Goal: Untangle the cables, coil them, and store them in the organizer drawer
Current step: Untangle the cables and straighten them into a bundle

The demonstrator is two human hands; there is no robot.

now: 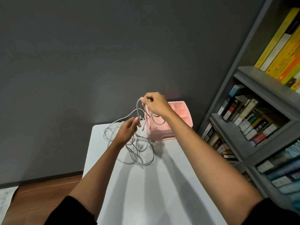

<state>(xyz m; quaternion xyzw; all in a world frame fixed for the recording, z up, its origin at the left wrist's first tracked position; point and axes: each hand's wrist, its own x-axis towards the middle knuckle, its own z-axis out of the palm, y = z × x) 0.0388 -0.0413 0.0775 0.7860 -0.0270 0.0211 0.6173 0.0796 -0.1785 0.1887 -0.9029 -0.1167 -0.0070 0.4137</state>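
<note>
Black sleeves [276,213] frame a white table [162,184]; left hand [128,129] and right hand [155,104] each pinch tangled cables [138,153] before grey wall [81,54].

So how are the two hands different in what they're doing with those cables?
The right hand is raised, in front of the pink organizer; the left hand sits lower, nearer the white table. The right hand pinches the top of a lifted loop; the left hand holds strands further down, just above the tangle. Both grip the pale cables.

Both hands pinching tangled cables [138,143] — pink organizer [178,114] behind, white table [162,184]
</note>
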